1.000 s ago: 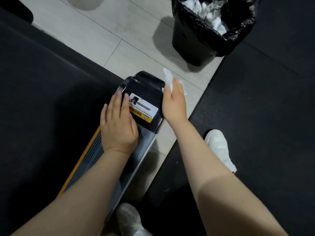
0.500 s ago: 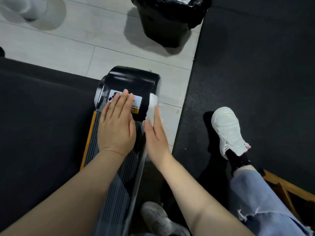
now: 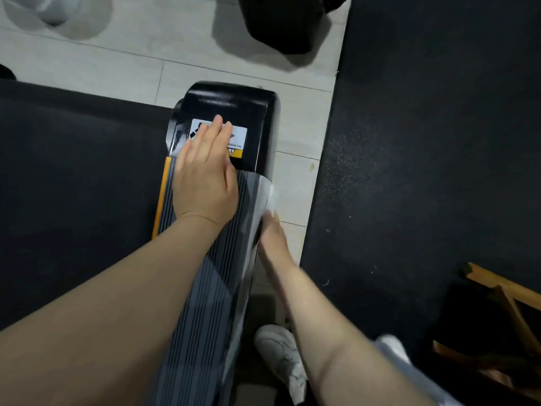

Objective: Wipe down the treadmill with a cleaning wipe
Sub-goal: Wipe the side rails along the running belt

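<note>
Treadmill side rail (image 3: 202,288): grey, ribbed lengthwise, orange strip along its left edge, running from the bottom of the view up to a glossy black end cap (image 3: 234,112). Belt (image 3: 73,186) dark, lying along the rail's left edge.

Warning label (image 3: 238,139): white with a yellow band at the near edge, stuck on top of the end cap, partly covered by fingers.

Left hand (image 3: 205,177): laid flat, palm down, across the junction of rail and end cap; fingers straight and together, fingertips reaching onto the label. Holds nothing.

Right hand (image 3: 273,238): blurred, set against the outer right edge of the rail, just below the end cap. Fingers extended forward along the edge, pressing the wipe to the rail side; whether any finger curls round the wipe, cannot tell.

Cleaning wipe (image 3: 270,200): white, crumpled, showing ahead of the right fingertips at the rail's right edge, touching the rail.

Hands apart, one on top of the rail, one at its side.

Floor tiles (image 3: 117,63): pale grey, beyond and to the right of the end cap. Black rubber mat (image 3: 424,142) at right.

Black bin (image 3: 281,22): on the tiles at the top edge, well apart from the end cap.

White shoe (image 3: 278,353): on the floor near the bottom, beside the rail's right edge.

Wooden frame (image 3: 503,288): lower right corner, on the mat.
</note>
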Tool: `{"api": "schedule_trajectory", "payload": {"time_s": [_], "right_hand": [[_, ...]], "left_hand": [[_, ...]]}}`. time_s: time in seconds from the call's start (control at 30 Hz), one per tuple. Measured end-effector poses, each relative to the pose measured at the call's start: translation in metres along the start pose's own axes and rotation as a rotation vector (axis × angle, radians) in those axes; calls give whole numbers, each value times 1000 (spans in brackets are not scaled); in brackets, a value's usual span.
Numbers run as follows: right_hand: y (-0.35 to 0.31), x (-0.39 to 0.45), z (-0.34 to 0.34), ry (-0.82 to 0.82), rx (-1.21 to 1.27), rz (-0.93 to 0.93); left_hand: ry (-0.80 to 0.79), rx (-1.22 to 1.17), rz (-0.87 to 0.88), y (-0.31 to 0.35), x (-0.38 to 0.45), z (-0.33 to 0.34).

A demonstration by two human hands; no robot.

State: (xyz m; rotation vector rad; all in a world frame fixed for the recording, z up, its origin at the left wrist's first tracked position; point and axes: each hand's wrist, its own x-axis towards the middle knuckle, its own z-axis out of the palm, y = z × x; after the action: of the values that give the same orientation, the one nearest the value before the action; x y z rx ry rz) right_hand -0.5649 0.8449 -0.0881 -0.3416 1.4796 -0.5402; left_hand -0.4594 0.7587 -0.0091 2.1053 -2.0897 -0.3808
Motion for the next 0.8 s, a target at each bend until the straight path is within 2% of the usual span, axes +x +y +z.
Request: {"api": "schedule_trajectory", "payload": {"time_s": [0.07,0.13,0.17,0.27,0.37,0.47,0.57,0.6,0.67,0.73,0.8], "right_hand": [[34,-37,7,-23,12,112],[37,-59,13,-48,71,187],[31,-58,13,-47,78,135],[-15,-28,11,-34,-13,-189],[-53,4,15,-1,2,-351],[-28,19,16,-1,106,-307],[26,-5,16,-21,79,-228],[40,-15,13,-30,58,-268],[55,-34,6,-70,-43,-511],[46,-42,0,-145,-187,-792],[33,-29,2,-158,-258,-953]], "left_hand": [[21,15,13,-1,0,2],[53,15,25,-3,0,5],[74,8,21,-3,-1,6],[65,-50,7,-2,0,7],[85,-60,23,-5,0,7],[109,-65,30,-5,-1,9],[134,-100,26,-4,-2,7],[148,-112,16,-3,-3,7],[171,-135,-6,-1,-6,8],[211,-176,-1,-3,-6,11],[272,-209,53,-6,-6,9]]}}
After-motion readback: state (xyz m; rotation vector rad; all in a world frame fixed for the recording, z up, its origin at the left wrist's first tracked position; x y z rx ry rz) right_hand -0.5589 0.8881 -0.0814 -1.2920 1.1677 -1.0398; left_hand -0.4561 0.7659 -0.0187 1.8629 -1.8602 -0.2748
